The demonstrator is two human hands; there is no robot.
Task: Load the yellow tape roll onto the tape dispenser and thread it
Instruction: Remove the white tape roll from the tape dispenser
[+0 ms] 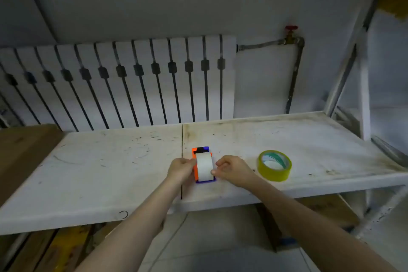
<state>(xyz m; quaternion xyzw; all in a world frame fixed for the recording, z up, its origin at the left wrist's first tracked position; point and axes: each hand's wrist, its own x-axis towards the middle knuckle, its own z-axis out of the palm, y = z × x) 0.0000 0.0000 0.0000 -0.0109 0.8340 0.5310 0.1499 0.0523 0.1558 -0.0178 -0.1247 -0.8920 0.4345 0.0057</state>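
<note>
A small tape dispenser (pixel 199 150) with an orange side, a blue side and a black cutter end stands near the front of a scuffed white shelf (pixel 110 161). A white tape roll (pixel 204 165) sits in it. My left hand (pixel 180 169) grips the dispenser's left side at the roll. On the other side, my right hand (pixel 231 169) pinches the roll's lower right edge. The yellow tape roll (pixel 274 165) lies flat on the shelf to the right of my right hand, untouched.
A white radiator (pixel 123 81) with dark slots stands behind the shelf, with a pipe and red valve (pixel 291 33) to its right. A brown board (pixel 19 150) lies at the left. Metal rack posts (pixel 364 86) rise at the right. Cardboard lies on the floor below.
</note>
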